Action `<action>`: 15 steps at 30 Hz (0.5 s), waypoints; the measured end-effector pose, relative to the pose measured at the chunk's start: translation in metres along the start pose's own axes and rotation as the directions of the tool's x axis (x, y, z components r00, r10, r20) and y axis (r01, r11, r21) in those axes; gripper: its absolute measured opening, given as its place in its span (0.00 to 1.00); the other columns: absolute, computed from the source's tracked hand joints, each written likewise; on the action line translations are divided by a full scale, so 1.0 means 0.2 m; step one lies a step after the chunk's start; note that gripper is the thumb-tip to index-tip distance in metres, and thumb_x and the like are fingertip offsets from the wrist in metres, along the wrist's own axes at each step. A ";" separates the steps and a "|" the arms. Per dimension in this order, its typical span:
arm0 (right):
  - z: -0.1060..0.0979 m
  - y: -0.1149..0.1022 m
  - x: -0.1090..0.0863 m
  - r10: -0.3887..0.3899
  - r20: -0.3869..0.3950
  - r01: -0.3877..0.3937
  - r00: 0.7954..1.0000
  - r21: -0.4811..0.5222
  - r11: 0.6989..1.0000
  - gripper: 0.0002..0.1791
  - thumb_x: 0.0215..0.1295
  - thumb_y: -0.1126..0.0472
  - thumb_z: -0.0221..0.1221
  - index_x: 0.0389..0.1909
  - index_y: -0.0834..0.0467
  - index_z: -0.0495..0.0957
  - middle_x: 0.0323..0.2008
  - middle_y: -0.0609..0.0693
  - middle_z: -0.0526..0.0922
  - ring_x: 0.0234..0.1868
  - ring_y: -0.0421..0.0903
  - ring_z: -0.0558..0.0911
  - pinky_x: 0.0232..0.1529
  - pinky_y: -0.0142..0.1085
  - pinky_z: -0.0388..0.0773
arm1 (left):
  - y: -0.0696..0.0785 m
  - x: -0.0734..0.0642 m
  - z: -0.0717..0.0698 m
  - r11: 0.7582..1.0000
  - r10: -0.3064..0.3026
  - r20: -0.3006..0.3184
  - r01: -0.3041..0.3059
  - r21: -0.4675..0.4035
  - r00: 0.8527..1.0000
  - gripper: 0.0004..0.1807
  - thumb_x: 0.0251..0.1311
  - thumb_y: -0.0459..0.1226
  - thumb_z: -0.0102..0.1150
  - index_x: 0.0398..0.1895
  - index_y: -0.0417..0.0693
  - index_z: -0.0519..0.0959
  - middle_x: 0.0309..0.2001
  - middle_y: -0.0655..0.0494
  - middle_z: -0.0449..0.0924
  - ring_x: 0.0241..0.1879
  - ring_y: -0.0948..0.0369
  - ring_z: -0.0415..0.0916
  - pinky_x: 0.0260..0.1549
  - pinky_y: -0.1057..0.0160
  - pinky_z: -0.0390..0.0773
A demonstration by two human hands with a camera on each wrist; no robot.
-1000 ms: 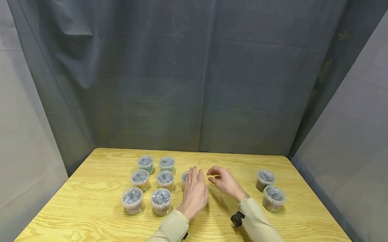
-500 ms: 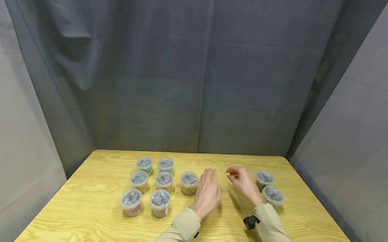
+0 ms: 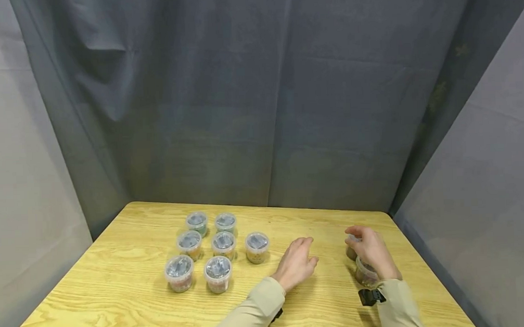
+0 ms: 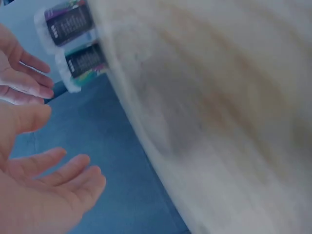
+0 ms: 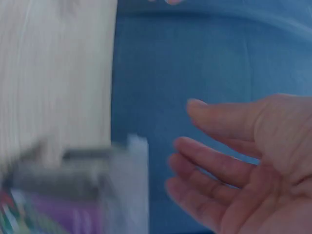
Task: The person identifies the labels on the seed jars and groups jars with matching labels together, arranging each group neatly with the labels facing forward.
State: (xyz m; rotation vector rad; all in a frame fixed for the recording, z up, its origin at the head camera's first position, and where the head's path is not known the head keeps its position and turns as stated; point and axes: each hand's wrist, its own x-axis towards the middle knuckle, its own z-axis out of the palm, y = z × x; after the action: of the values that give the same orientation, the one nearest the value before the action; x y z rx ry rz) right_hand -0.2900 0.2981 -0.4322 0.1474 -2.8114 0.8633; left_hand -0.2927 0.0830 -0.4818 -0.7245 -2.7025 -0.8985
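Observation:
My right hand (image 3: 371, 251), fingers slightly bent, hovers over two lidded plastic tubs at the right of the table. It partly hides the far tub (image 3: 352, 253) and the near tub (image 3: 364, 276). In the right wrist view this hand (image 5: 239, 165) has nothing between thumb and fingers, and a blurred tub (image 5: 73, 209) with a purple label stands close to the camera. My left hand (image 3: 295, 264) is over mid-table with fingers spread and nothing held. Left of it stands a single tub (image 3: 257, 250) with a yellowish-brown body.
Several similar tubs stand in two columns at the left: green ones such as the back tub (image 3: 197, 224), orange ones such as the middle tub (image 3: 190, 245), and pinkish ones like the front tub (image 3: 179, 273). A grey curtain (image 3: 260, 110) hangs behind the wooden table (image 3: 119, 303).
Both hands have moved right, away from the single middle tub, which is now uncovered. The right hand has travelled farther and reached the two tubs on the right.

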 end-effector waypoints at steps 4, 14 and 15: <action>-0.09 0.06 -0.04 0.052 0.064 -0.051 0.997 -0.020 0.999 0.22 0.69 0.60 0.59 0.60 0.67 0.74 0.58 0.70 0.75 0.57 0.68 0.74 0.51 0.58 0.77 | 0.04 0.00 0.04 1.000 0.023 0.041 -0.022 -0.018 0.999 0.25 0.66 0.42 0.59 0.65 0.48 0.72 0.60 0.52 0.77 0.59 0.58 0.76 0.55 0.62 0.79; -0.18 0.22 -0.06 0.116 0.072 -0.113 0.991 -0.054 0.992 0.19 0.64 0.64 0.62 0.51 0.71 0.75 0.48 0.71 0.79 0.49 0.66 0.78 0.45 0.54 0.79 | 0.13 0.07 0.12 0.967 0.251 0.134 -0.243 -0.072 0.959 0.16 0.68 0.42 0.57 0.58 0.53 0.79 0.53 0.61 0.83 0.50 0.69 0.79 0.45 0.77 0.77; -0.18 0.23 -0.06 0.137 0.075 -0.134 0.988 -0.045 0.990 0.18 0.64 0.64 0.62 0.50 0.71 0.75 0.47 0.71 0.79 0.47 0.65 0.79 0.43 0.52 0.79 | 0.14 0.08 0.13 0.960 0.279 0.135 -0.270 -0.077 0.951 0.16 0.68 0.42 0.57 0.57 0.53 0.79 0.52 0.61 0.84 0.48 0.70 0.80 0.43 0.78 0.76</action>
State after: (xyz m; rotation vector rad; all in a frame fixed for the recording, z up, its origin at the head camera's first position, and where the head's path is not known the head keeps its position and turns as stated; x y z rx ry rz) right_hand -0.2788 0.3575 -0.4311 -0.0169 -2.9375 0.8457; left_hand -0.2929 0.1254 -0.4828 -1.1867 -2.6121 -0.8882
